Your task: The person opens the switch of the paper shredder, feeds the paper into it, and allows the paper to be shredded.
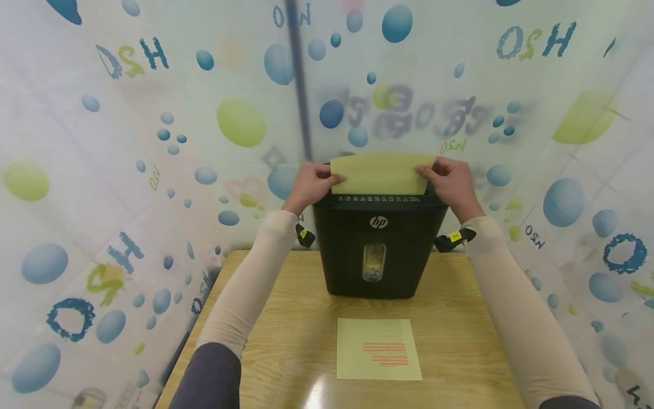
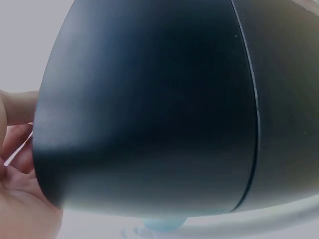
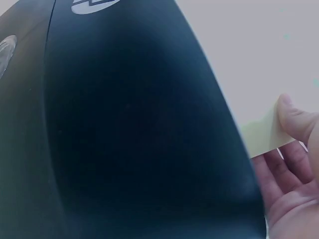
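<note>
A yellow sheet of paper (image 1: 380, 173) stands upright at the top of a black HP paper shredder (image 1: 347, 244), its lower edge hidden behind the shredder's front rim. My left hand (image 1: 313, 184) pinches the sheet's left side, thumb in front. On the other side my right hand (image 1: 453, 183) pinches the right edge; the right wrist view shows its thumb (image 3: 294, 117) on the paper (image 3: 264, 134) beside the dark shredder body (image 3: 149, 124). In the left wrist view the shredder (image 2: 149, 109) covers most of the picture and hides the left fingertips.
A second yellow sheet with red printed lines (image 1: 378, 369) lies flat on the wooden table (image 1: 286, 341) in front of the shredder. The shredder's small window (image 1: 374, 262) shows yellow scraps inside. A patterned curtain (image 1: 153, 227) hangs close behind and on both sides.
</note>
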The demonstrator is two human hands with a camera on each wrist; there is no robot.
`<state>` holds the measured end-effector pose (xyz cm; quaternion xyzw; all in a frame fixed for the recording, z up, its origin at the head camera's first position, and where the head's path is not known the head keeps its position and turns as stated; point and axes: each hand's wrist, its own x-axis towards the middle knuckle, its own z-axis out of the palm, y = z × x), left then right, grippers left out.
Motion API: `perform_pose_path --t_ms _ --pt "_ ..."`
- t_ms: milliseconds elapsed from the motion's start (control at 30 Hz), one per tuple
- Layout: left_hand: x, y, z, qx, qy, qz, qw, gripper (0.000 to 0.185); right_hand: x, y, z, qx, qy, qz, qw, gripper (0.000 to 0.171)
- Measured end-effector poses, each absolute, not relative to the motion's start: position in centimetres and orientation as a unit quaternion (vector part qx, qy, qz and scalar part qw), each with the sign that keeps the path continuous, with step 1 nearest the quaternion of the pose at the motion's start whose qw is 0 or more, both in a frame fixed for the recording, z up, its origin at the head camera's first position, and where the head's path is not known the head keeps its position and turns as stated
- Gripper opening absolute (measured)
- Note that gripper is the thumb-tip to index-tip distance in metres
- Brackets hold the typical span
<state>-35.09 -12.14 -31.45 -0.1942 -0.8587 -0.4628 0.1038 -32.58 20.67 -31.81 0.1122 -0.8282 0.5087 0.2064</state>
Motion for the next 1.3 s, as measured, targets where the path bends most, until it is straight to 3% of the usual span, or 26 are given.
perform_pose_path --t_ms 100,267,600,1300 --pt "-35.0 -12.2 -31.6 -0.195 -0.861 -0.458 0.099 0.031 -32.5 20.8 -32.1 0.114 -0.831 0.51 0.191 0.06" --pt "-35.0 -12.4 -31.6 -0.19 -0.86 -0.466 0.086 0.016 -32.3 21.1 -32.3 0.124 -0.844 0.491 0.175 0.058" --pt "-34.6 -12.8 -31.5 -0.199 -0.848 -0.485 0.076 0.02 -31.9 21.2 -32.0 0.109 -0.88 0.448 0.115 0.049" --pt "-33.6 -13.1 -31.5 -0.218 -0.867 -0.443 0.062 0.05 -30.5 22.5 -31.4 0.178 -0.893 0.408 0.068 0.057"
